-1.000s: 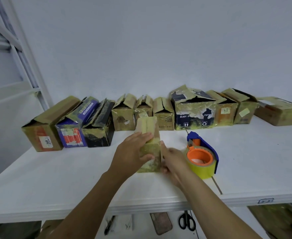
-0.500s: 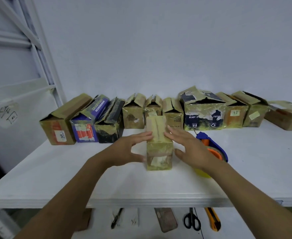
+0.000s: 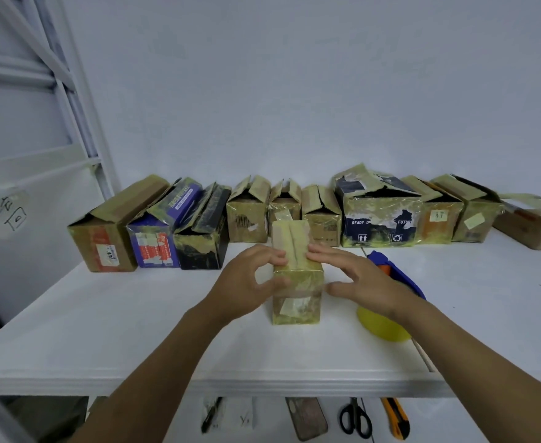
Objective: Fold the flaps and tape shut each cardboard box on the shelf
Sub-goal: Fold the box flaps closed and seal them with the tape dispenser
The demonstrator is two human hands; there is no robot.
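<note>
The person is working on the flap-folding step. A small yellowish cardboard box is standing upright near the front middle of the flat white shelf, and both hands are pressing its two top flaps down toward the centre seam.

The left hand is gripping the box's upper left corner, with bent fingers bearing on the left flap and the thumb lying across the near face. The right hand is lying flatter, its straight fingers pushing on the right flap while the thumb is sticking out free beside the box's right side.

The seam is looking nearly closed but untaped, so the next move is probably calling for one hand to be holding the flaps flat while the other is reaching for the blue-handled tape dispenser with its yellow roll, sitting just right of the box.

Along the far wall, a row of worn cardboard boxes is waiting, most with flaps gaping open.

The right forearm is covering much of the dispenser, so its cutting edge is not showing. The rightmost far box is being cut off by the frame. Below the shelf, black-handled scissors and an orange utility knife are lying; other items there are too blurred to name.
</note>
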